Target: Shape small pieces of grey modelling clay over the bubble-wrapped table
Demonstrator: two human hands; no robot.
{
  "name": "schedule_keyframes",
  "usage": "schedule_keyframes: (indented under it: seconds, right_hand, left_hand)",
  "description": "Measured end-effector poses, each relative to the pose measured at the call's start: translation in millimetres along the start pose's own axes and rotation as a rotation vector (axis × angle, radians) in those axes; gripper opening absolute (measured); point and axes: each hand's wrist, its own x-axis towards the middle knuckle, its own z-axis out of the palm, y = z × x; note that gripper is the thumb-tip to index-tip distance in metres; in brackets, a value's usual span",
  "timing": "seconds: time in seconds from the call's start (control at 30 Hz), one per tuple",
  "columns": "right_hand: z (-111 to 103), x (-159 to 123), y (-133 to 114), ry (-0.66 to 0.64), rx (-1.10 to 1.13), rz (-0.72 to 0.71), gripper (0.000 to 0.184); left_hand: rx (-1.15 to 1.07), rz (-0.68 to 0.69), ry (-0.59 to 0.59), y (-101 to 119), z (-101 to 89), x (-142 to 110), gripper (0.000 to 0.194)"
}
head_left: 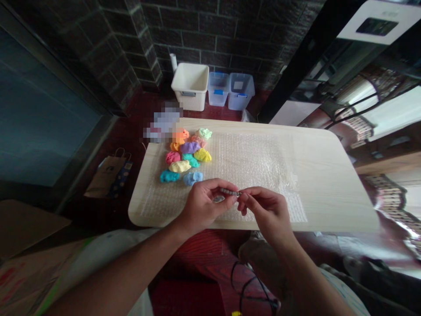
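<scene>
Over the near edge of the table, my left hand is closed round a short grey strand of bead-like segments. The fingertips of my right hand pinch together at the strand's right end, touching or almost touching my left fingertips. Part of the strand is hidden by the fingers. Just beyond my left hand lies a light blue lump of modelling clay. Several more soft clay lumps sit behind it, among them a teal one, a yellow one and a purple one.
Bubble wrap covers much of the pale wooden table. On the floor past the far edge stand a white bin and two clear plastic boxes. A paper bag is left of the table, and black cables hang below.
</scene>
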Motion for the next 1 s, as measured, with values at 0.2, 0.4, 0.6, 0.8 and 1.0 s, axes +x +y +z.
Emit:
schedule_keyframes:
  seconds: [0.2,0.4,0.6,0.8,1.0]
  right_hand:
    - [0.1,-0.8,-0.6,0.02,0.004,-0.031,0.003]
    - [-0.9,-1.7,1.5,-0.004,-0.003,-0.049,0.005]
    - [-0.8,-1.7,1.5,-0.028,-0.005,-0.075,0.008]
    - [1.2,-2.0,0.5,0.014,0.023,-0.045,0.009]
    - [0.8,-3.5,1.9,0.012,-0.006,-0.027,0.002]
  left_hand:
    - [-0.083,-0.047,-0.023,-4.0,0.2,1.4,0.021]
    - [-0.103,-0.01,-0.01,-3.9,0.5,1.0,0.011]
    - [-0.147,-0.013,-0.001,-3.1,1.7,0.4,0.011]
    - [-0.13,0.012,0.006,-1.7,1.6,-0.3,0.009]
    - [-0.104,0.041,-0.009,-3.2,0.8,-1.1,0.01]
